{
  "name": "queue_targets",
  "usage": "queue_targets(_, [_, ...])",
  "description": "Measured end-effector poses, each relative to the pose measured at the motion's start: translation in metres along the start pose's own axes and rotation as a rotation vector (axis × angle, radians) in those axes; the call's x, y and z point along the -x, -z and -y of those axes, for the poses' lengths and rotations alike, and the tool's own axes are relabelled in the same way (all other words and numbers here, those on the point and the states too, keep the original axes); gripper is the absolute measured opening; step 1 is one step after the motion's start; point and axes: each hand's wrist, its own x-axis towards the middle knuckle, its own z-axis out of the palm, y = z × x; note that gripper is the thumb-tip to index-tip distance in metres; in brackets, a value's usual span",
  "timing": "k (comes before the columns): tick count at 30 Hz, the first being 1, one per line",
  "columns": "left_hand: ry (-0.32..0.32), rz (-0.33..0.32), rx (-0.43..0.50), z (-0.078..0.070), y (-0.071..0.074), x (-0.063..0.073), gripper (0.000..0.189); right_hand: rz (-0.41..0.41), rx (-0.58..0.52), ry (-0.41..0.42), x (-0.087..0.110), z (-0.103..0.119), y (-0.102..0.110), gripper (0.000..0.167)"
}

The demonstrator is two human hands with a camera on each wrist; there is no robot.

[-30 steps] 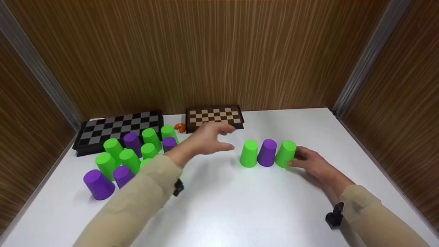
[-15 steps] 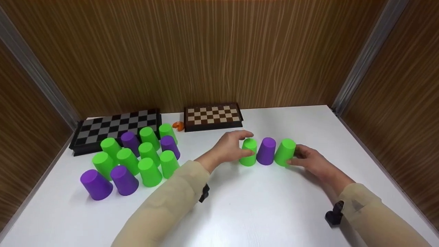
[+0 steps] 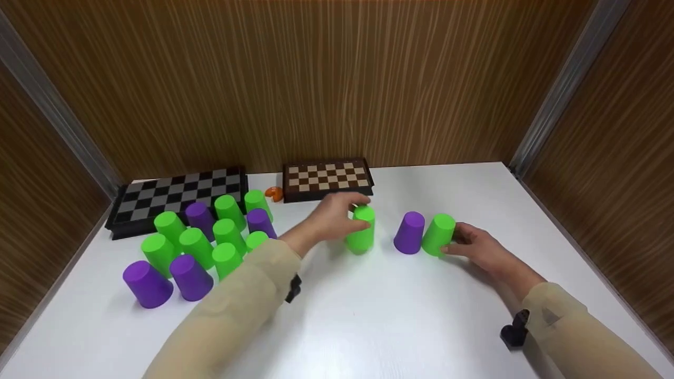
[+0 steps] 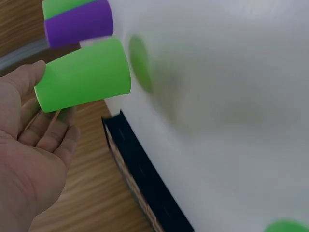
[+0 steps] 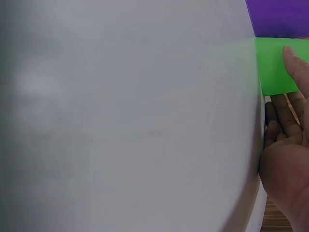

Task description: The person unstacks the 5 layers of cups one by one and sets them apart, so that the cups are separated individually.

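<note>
My left hand (image 3: 331, 217) pinches an upside-down green cup (image 3: 361, 239) between thumb and fingers. In the left wrist view, that cup (image 4: 87, 75) is held just above the table, its green reflection apart from the rim. To its right stand an inverted purple cup (image 3: 409, 233) and, right beside it, a second green cup (image 3: 438, 231). My right hand (image 3: 476, 250) grips this second green cup low on its right side. In the right wrist view the thumb lies across the front of the green cup (image 5: 273, 67) and the fingers are behind it.
On the left stands a cluster of inverted green cups (image 3: 169, 226) and purple cups (image 3: 147, 284). Behind are a black-and-grey checkered board (image 3: 179, 195), a brown chessboard (image 3: 327, 179) and a small orange object (image 3: 274, 193). Wood-patterned panels (image 3: 337, 79) enclose the white table (image 3: 368, 326).
My left hand reached right to the leftmost green cup of the row of three, took hold of it and moved it left, away from the purple cup. The right hand stayed in place.
</note>
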Motion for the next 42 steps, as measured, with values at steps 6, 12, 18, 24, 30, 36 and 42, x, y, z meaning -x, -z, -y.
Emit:
queue_targets(6, [0.076, -0.047, 0.009, 0.015, 0.043, 0.01, 0.057, 0.005, 0.013, -0.012, 0.0, 0.001, 0.001, 0.072])
queue_targets(12, [0.166, -0.1, 0.019, 0.034, 0.076, 0.017, 0.058, 0.013, 0.026, -0.016, 0.0, 0.0, 0.002, 0.072])
queue_targets(18, [0.215, -0.114, 0.009, 0.053, 0.09, 0.023, 0.059, -0.005, 0.02, -0.003, 0.003, -0.002, 0.001, 0.071])
queue_targets(24, [0.253, -0.1, 0.001, 0.067, 0.096, 0.029, 0.06, -0.003, 0.014, 0.017, 0.005, -0.001, 0.0, 0.07])
queue_targets(30, [0.25, -0.096, -0.01, 0.074, 0.098, 0.033, 0.058, 0.005, 0.011, 0.011, 0.005, -0.001, 0.002, 0.071])
queue_targets(36, [0.268, -0.075, -0.026, 0.08, 0.099, 0.036, 0.059, 0.005, 0.012, 0.031, 0.004, -0.002, 0.002, 0.07])
queue_targets(42, [0.278, -0.072, -0.03, 0.084, 0.097, 0.037, 0.059, -0.003, 0.007, 0.035, 0.005, -0.001, 0.001, 0.07])
